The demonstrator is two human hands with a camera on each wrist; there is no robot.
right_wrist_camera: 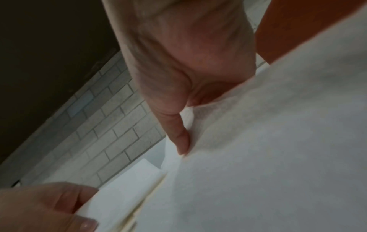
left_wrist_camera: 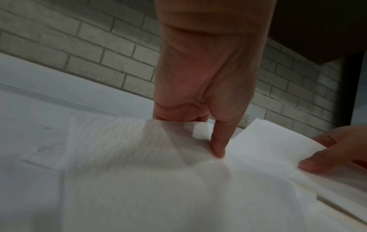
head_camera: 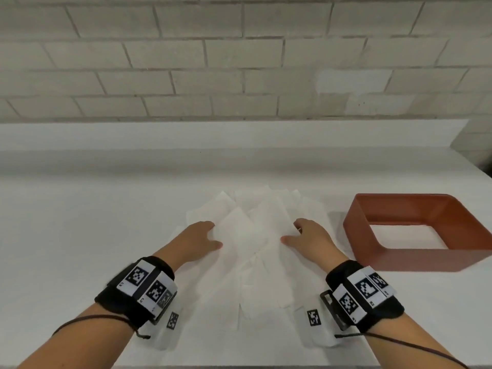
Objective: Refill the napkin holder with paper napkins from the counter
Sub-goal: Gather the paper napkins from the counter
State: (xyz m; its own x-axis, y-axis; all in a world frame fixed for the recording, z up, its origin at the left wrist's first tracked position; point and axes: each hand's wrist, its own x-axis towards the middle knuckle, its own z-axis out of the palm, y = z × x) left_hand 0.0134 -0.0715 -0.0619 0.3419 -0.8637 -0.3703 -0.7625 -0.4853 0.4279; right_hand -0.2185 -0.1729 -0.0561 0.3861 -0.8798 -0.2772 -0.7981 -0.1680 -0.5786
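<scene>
Several white paper napkins (head_camera: 253, 235) lie fanned out in a loose pile on the middle of the white counter (head_camera: 80, 222). My left hand (head_camera: 213, 235) grips the pile's left side, thumb (left_wrist_camera: 218, 149) pressing on top and fingers (left_wrist_camera: 178, 115) curled under the edge. My right hand (head_camera: 292, 233) grips the right side the same way, with its thumb (right_wrist_camera: 182, 141) on top and its fingers hidden beneath the paper. The napkin holder (head_camera: 412, 259), an open orange-brown rectangular frame, sits on the counter to the right of my right hand, and nothing shows inside it.
A grey brick wall (head_camera: 239, 62) with a raised white ledge runs along the back of the counter. The counter ends at the far right behind the holder. A few napkins trail toward the front edge between my wrists.
</scene>
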